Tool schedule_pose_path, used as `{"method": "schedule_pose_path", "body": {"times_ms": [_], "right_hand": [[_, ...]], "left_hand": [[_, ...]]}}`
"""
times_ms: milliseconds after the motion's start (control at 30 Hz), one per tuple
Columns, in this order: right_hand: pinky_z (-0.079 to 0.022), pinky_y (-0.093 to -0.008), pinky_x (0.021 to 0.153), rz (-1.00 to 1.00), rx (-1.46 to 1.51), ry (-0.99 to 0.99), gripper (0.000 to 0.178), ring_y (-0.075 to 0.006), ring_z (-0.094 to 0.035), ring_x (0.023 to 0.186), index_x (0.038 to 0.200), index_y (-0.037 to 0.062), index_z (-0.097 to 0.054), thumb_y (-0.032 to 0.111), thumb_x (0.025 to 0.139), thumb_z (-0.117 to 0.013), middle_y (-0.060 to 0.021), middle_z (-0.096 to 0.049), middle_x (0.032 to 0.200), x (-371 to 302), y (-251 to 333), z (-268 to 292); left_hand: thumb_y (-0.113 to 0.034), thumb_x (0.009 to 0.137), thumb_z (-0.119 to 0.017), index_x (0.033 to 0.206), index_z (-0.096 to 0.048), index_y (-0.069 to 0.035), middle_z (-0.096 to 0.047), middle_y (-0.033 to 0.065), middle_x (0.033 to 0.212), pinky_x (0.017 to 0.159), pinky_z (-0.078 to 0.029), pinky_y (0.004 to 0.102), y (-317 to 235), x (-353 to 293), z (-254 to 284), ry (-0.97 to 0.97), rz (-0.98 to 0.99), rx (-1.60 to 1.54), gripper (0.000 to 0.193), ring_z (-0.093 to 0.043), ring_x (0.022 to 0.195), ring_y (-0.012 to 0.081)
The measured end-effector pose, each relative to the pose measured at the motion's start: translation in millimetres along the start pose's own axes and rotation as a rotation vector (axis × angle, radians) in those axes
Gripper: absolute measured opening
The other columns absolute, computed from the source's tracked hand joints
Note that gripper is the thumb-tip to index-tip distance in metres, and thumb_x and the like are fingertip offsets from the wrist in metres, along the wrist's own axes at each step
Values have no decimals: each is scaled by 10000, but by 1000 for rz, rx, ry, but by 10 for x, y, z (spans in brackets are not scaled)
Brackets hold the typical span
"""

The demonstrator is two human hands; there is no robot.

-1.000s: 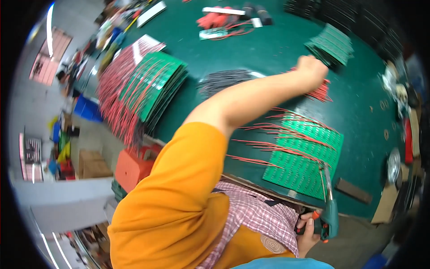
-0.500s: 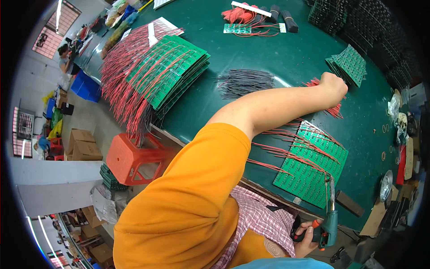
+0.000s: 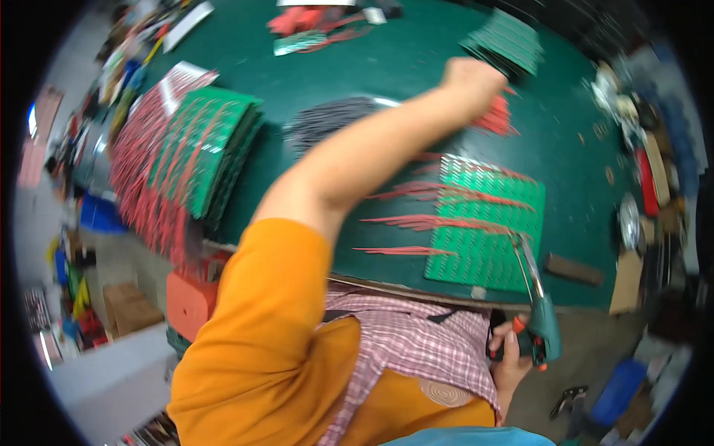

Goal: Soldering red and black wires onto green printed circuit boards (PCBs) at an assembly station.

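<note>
As the green table (image 3: pixel 576 186) spreads before us, the wired board stack (image 3: pixel 190 149) stands well to our left. Our green panel (image 3: pixel 480 262) lies between our hands, its red leads (image 3: pixel 416 221) running crosswise past its left edge. Our left arm partly covers the grey wires (image 3: pixel 327 123). Nearer the panel, our right hand (image 3: pixel 512 351) wraps the soldering gun (image 3: pixel 547 325), its shaft angled over the board. Our left hand (image 3: pixel 474 79) curls beside the loose red wires (image 3: pixel 494 119); we cannot tell whether it grips any
</note>
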State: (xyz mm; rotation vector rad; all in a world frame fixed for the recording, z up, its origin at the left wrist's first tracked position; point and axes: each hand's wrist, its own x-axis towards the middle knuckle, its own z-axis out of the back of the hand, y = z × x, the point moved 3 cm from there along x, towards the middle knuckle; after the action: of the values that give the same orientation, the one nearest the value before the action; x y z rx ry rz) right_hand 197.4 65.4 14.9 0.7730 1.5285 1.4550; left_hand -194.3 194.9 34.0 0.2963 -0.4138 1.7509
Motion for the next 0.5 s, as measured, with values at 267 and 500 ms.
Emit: {"method": "schedule_pose_path", "body": {"times_ms": [267, 500], "right_hand": [[-443, -251, 553, -10, 30, 44, 325, -117, -507, 603, 1180, -5, -455, 52, 866, -517, -106, -592, 825, -76, -32, 77], [-444, -258, 556, -35, 66, 69, 320, -114, -501, 604, 1173, -9, -456, 47, 862, -505, -106, -591, 825, -59, -110, 107]], "left_hand": [[-179, 774, -595, 879, -714, -160, -667, 111, 828, 727, -498, 427, 68, -113, 306, 54, 195, -228, 159, -632, 825, 306], [-137, 741, -663, 880, -687, -13, -650, 193, 732, 637, -486, 325, 18, -456, 616, 468, 329, -522, 188, -618, 630, 202]]}}
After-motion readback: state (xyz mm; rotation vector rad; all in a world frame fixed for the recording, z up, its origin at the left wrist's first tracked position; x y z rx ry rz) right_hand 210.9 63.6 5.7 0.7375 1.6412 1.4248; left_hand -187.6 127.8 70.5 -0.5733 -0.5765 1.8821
